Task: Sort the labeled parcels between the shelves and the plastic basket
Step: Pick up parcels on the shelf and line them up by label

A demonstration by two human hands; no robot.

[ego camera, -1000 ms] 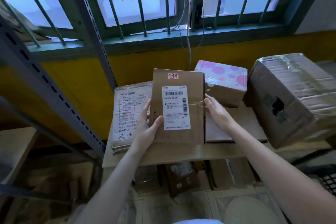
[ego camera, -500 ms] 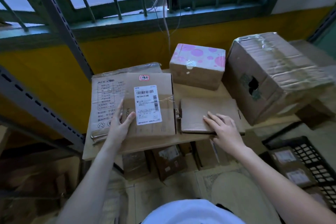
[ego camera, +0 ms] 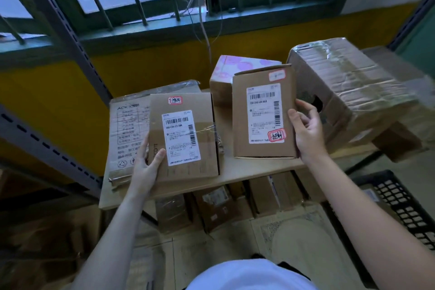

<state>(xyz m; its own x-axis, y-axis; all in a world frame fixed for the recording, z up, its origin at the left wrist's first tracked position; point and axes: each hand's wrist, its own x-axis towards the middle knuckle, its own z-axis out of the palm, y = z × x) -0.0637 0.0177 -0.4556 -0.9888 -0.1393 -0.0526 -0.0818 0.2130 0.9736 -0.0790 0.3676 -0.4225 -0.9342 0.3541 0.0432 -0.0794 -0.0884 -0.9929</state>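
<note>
With fingers curled tight, the left hand (ego camera: 146,167) holds the left box (ego camera: 186,139) and the right hand (ego camera: 308,129) the right box (ego camera: 263,113) over the shelf (ego camera: 247,169), likely checking labels; next each needs shelf or basket (ego camera: 404,205).

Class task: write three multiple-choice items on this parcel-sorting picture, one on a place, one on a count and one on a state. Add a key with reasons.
1. Where is the black plastic lattice basket? A on the windowsill; B low at the right edge of view; C on a hand.
2. How many red-edged stickers does the taller brown cardboard parcel in the right hand bear? A none; B two; C five.
3. The flat brown cardboard parcel is: A gripped by the left hand; B inside the basket; C lying untouched.
Key: 1 B, it shows at lower right; 2 B, one near the top, one lower down; 3 A, thumb on its front.
</note>
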